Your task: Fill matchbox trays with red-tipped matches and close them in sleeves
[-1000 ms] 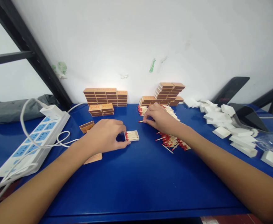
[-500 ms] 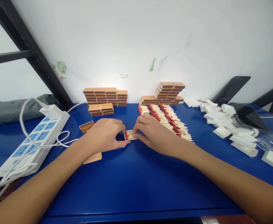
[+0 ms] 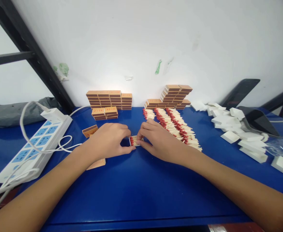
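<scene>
A small white matchbox tray [image 3: 137, 145] lies on the blue tabletop between my hands, with red-headed matches [image 3: 133, 140] in it. My left hand [image 3: 111, 140] is closed round its left end, the thumb at the near side and the fingers at the far side. Over the tray's right end, my right hand [image 3: 157, 138] has its fingers pinched together at the matches; the fingertips partly hide them. Just beyond the right hand lie rows of loose matches [image 3: 177, 125], heads pointing left. Flat matchbox sleeves [image 3: 96, 164] are partly covered by my left hand and wrist.
Stacked brown matchboxes [image 3: 105, 100] stand against the wall at left, with another stack [image 3: 172, 96] at right. White trays [image 3: 249, 137] are heaped on the right beside a dark phone-like slab [image 3: 259, 120]. A power strip [image 3: 37, 145] with loose white cables lies left.
My right hand has shifted slightly left and down over the tray. The tray has moved very slightly; my left hand stays at its end.
</scene>
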